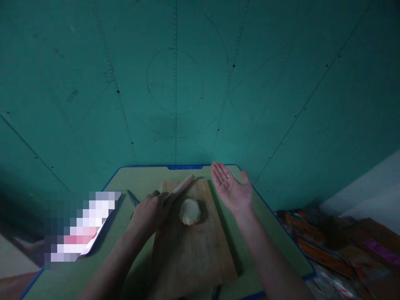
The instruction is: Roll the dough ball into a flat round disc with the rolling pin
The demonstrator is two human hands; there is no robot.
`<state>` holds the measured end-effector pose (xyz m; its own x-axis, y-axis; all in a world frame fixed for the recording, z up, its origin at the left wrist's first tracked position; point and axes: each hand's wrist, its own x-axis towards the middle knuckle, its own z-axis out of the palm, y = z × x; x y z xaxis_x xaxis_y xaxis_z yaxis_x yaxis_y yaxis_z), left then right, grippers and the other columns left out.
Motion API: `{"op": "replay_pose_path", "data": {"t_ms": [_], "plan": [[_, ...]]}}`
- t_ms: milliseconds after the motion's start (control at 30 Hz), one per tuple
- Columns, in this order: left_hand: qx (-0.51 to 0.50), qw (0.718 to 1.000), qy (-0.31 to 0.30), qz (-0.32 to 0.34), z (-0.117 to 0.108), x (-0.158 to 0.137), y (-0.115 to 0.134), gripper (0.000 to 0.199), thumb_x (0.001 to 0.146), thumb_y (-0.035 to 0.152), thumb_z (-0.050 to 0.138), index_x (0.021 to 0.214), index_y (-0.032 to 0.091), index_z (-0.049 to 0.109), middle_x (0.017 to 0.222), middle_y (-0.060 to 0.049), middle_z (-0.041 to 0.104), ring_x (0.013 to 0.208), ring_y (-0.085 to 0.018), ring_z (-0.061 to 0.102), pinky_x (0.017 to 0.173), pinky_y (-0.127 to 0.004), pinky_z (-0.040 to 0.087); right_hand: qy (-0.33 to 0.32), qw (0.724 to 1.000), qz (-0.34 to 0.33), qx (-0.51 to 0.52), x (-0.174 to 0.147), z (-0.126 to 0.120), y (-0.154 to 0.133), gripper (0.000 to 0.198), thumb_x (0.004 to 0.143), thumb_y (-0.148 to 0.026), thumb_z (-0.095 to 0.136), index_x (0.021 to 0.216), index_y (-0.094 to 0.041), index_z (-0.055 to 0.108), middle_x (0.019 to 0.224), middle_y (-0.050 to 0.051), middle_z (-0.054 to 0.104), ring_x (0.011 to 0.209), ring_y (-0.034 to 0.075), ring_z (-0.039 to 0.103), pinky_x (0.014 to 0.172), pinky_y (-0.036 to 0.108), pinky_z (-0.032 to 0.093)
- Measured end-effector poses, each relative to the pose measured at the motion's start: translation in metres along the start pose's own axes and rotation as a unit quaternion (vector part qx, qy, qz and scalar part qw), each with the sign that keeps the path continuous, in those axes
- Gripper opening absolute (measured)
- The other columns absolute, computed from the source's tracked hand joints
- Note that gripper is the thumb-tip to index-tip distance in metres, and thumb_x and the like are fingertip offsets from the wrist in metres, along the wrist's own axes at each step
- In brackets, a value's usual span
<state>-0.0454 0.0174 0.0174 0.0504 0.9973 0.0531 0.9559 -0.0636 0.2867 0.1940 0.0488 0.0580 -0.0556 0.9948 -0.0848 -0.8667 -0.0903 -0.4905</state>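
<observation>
Dough: one pale, rounded lump, just right of your left hand, left of and slightly nearer you than your right hand; apart from both.
Dough stage: gathered into a single whole piece; surface uneven. No flat sheet and no cut pieces seen. Judgement: shaping done as far as a lump; any flattening remains undone.
Left hand: your left hand is closed round the near part of the rolling pin.
Rolling pin: slants away from that hand, up and to the right, past the dough; contact with the dough cannot be told.
Right hand: your right hand is spread flat, palm up, fingers side by side, holding nothing.
Board: wooden board under the dough, between your hands; no lettering seen.
Blade: dark blade just left of your left hand, partly hidden by it.
Desk: blue-rimmed desk beneath both hands.
Pale item: left of your left hand; pixelated, any print unreadable.
Wall: green wall beyond your hands; ruled lines, tick marks, circles; faint marks illegible.
Boxes: right of your right hand; purple strip on one, no brand legible.
</observation>
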Motion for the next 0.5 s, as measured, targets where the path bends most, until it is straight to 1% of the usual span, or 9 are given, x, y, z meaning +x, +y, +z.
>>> {"op": "replay_pose_path", "data": {"t_ms": [67, 133, 167, 233, 267, 333, 400, 467, 500], "plan": [[-0.118, 0.990, 0.072, 0.006, -0.001, 0.001, 0.005, 0.041, 0.093, 0.041, 0.044, 0.122, 0.018, 0.063, 0.117, -0.015, 0.064, 0.107, -0.031, 0.063, 0.089, -0.043, 0.050, -0.011, 1.000, 0.002, -0.011, 0.001, 0.002, 0.004, 0.068, 0.098, -0.057, 0.015, 0.118, -0.013, 0.063, 0.127, 0.016, 0.064, 0.123, 0.020, 0.059, 0.106, 0.035, 0.048], [-0.327, 0.939, 0.109, 0.010, -0.002, 0.001, 0.021, 0.050, 0.090, 0.051, 0.047, 0.126, 0.018, 0.059, 0.121, -0.014, 0.062, 0.107, -0.029, 0.063, 0.092, -0.043, 0.050, -0.034, 0.999, -0.005, -0.032, 0.006, 0.007, 0.009, 0.067, 0.097, -0.058, 0.018, 0.108, -0.014, 0.067, 0.124, 0.015, 0.067, 0.121, 0.021, 0.060, 0.108, 0.037, 0.045], [-0.455, 0.887, 0.082, 0.002, -0.002, 0.001, 0.034, 0.055, 0.088, 0.055, 0.048, 0.127, 0.017, 0.058, 0.122, -0.014, 0.063, 0.107, -0.028, 0.063, 0.092, -0.042, 0.050, -0.050, 0.998, -0.014, -0.047, 0.009, 0.011, 0.013, 0.066, 0.097, -0.058, 0.019, 0.104, -0.015, 0.068, 0.122, 0.014, 0.068, 0.121, 0.022, 0.060, 0.109, 0.038, 0.044], [-0.682, 0.730, 0.014, -0.047, -0.001, 0.001, 0.064, 0.061, 0.088, 0.061, 0.046, 0.128, 0.016, 0.055, 0.120, -0.015, 0.063, 0.106, -0.027, 0.064, 0.090, -0.041, 0.051, -0.086, 0.991, -0.048, -0.091, 0.017, 0.018, 0.026, 0.064, 0.096, -0.058, 0.021, 0.099, -0.017, 0.070, 0.119, 0.013, 0.070, 0.120, 0.023, 0.061, 0.111, 0.042, 0.042], [-0.753, 0.653, -0.031, -0.073, 0.001, 0.001, 0.080, 0.062, 0.088, 0.063, 0.045, 0.126, 0.016, 0.054, 0.116, -0.015, 0.065, 0.102, -0.027, 0.066, 0.088, -0.041, 0.052, -0.102, 0.984, -0.073, -0.123, 0.019, 0.022, 0.034, 0.064, 0.096, -0.058, 0.020, 0.099, -0.018, 0.070, 0.118, 0.012, 0.070, 0.119, 0.024, 0.062, 0.111, 0.045, 0.042], [-0.826, 0.542, -0.118, -0.097, 0.002, 0.004, 0.103, 0.060, 0.091, 0.064, 0.036, 0.122, 0.017, 0.057, 0.110, -0.014, 0.067, 0.094, -0.026, 0.067, 0.082, -0.040, 0.053, -0.136, 0.955, -0.138, -0.224, 0.020, 0.027, 0.053, 0.064, 0.096, -0.060, 0.020, 0.104, -0.020, 0.070, 0.118, 0.011, 0.071, 0.119, 0.025, 0.062, 0.111, 0.048, 0.040], [-0.866, 0.469, -0.122, -0.125, -0.003, 0.010, 0.110, 0.062, 0.094, 0.063, 0.023, 0.111, 0.017, 0.061, 0.102, -0.012, 0.069, 0.087, -0.024, 0.068, 0.077, -0.037, 0.054, -0.194, 0.876, -0.208, -0.390, 0.014, 0.027, 0.069, 0.059, 0.096, -0.060, 0.026, 0.113, -0.023, 0.069, 0.124, 0.009, 0.068, 0.123, 0.024, 0.058, 0.113, 0.048, 0.036], [-0.874, 0.441, -0.107, -0.172, -0.015, 0.016, 0.099, 0.062, 0.095, 0.059, 0.018, 0.098, 0.014, 0.061, 0.096, -0.014, 0.069, 0.081, -0.024, 0.068, 0.074, -0.036, 0.055, -0.289, 0.750, -0.244, -0.543, 0.007, 0.020, 0.078, 0.052, 0.096, -0.056, 0.035, 0.124, -0.025, 0.065, 0.136, 0.008, 0.061, 0.132, 0.023, 0.050, 0.116, 0.046, 0.032], [-0.873, 0.441, -0.106, -0.178, -0.024, 0.020, 0.089, 0.063, 0.095, 0.058, 0.016, 0.097, 0.013, 0.060, 0.097, -0.016, 0.069, 0.081, -0.025, 0.069, 0.073, -0.039, 0.056, -0.332, 0.688, -0.252, -0.594, 0.004, 0.015, 0.079, 0.051, 0.096, -0.053, 0.038, 0.130, -0.025, 0.061, 0.142, 0.008, 0.056, 0.136, 0.023, 0.045, 0.118, 0.046, 0.028]]}}
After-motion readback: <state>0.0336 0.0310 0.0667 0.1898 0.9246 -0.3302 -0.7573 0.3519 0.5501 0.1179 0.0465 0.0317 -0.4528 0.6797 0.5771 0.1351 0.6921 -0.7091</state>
